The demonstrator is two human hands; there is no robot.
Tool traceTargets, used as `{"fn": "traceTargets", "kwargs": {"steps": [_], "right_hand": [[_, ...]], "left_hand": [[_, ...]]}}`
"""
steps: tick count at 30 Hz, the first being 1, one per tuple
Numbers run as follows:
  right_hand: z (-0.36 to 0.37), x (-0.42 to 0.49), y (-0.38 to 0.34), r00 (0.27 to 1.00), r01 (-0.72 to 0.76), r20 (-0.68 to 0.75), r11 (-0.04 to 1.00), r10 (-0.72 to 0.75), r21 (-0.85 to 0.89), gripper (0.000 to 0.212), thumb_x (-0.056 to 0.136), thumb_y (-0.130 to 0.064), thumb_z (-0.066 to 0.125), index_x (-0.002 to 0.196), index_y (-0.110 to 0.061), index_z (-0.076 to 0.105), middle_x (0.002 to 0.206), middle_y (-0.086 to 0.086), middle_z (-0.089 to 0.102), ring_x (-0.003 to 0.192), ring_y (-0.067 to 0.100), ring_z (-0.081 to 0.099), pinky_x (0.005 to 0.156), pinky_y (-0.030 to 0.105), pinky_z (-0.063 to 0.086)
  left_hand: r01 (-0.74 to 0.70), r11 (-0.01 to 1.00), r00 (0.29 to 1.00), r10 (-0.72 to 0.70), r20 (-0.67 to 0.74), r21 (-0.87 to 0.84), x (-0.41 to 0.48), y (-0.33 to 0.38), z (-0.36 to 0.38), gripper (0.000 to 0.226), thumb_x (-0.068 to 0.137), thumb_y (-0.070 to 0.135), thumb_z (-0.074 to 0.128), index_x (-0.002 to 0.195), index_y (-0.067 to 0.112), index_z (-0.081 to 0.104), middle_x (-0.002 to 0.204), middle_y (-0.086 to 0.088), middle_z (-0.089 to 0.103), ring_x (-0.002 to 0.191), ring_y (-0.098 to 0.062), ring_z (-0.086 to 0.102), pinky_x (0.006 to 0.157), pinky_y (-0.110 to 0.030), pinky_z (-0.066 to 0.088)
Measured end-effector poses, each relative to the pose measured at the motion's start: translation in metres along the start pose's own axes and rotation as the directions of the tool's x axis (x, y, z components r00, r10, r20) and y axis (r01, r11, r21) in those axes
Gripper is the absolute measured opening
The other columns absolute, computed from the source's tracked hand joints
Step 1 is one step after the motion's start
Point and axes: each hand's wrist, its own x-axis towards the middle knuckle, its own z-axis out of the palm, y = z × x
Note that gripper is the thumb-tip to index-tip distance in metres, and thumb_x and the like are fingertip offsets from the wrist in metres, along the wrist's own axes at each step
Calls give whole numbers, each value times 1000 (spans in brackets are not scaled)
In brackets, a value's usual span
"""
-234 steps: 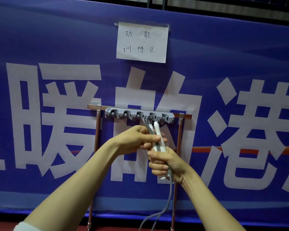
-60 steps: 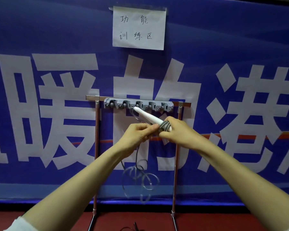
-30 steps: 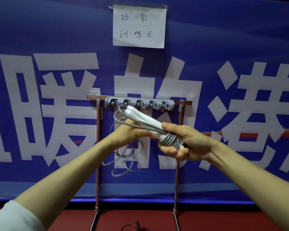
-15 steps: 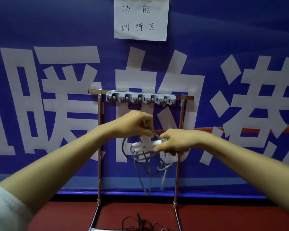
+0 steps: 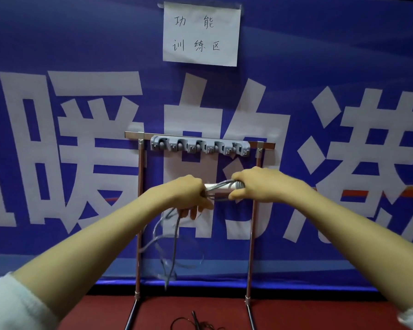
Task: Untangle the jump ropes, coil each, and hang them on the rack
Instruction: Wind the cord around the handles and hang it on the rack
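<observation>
My left hand [image 5: 188, 196] fist-grips the grey jump rope [image 5: 169, 246] where its loose loops dangle, right hand [image 5: 253, 184] curled round its white handles [image 5: 218, 186], just below the grey clip rack [image 5: 199, 146]; I'd wrap tight, even turns before hanging

Shiny metal rack frame [image 5: 254, 210], matt grey plastic hook strip [image 5: 200, 146], smooth white plastic handles [image 5: 221, 186] (cord-wrapped), paper sign [image 5: 200, 34]

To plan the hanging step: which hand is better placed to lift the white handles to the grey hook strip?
Probably right. The right hand grips the white handles below the grey hook strip; the left hand holds the loose grey cord.
</observation>
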Motion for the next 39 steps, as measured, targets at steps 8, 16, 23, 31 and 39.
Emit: {"fn": "traceTargets", "kwargs": {"steps": [8, 16, 23, 31, 39], "right_hand": [[20, 6, -4, 906, -77, -418, 946, -65, -314, 38, 102, -41, 36, 132, -17, 38, 111, 8, 56, 90, 28, 62, 61, 32, 35], [25, 5, 0, 865, -71, -501, 989, -4, -131, 36, 101, -39, 42, 126, -14, 39, 107, 5, 55, 81, 22, 61, 60, 30, 42], [13, -4, 4, 975, 96, -217, 770, 56, 631, 30, 86, -36, 69, 104, -18, 53, 89, 3, 62, 70, 13, 55, 60, 29, 49], [11, -5, -3, 981, 167, -175, 88, 88, 982, 48, 95, -46, 49, 115, -3, 59, 68, 9, 55, 40, 8, 37, 34, 16, 26], [6, -7, 5, 988, 142, -131, -154, 81, 978, 36, 98, -37, 47, 86, -5, 58, 64, 7, 54, 33, 7, 33, 32, 15, 19]], "left_hand": [[-3, 311, 995, 92, 26, -950, -4, 15, 12, 40, 94, 48, 51, 96, 11, 66, 75, 0, 62, 59, -9, 55, 66, -27, 53], [-20, 89, 1000, 0, -20, -996, 6, 21, 27, 21, 86, 35, 64, 83, 15, 68, 66, 6, 54, 52, -4, 44, 61, -21, 39], [-364, 260, 923, -29, -384, -894, 2, 29, 28, 16, 96, 15, 56, 103, 1, 59, 63, 3, 55, 45, 0, 50, 48, -11, 43], [-456, 210, 890, 94, -447, -865, 2, 37, 24, 25, 96, 16, 56, 120, 13, 59, 75, 1, 59, 58, -2, 52, 53, -14, 40], [-299, 140, 943, 194, -270, -944, -2, 27, 22, 12, 87, 24, 58, 91, 14, 63, 63, 2, 49, 49, -4, 37, 49, -15, 36]]}}
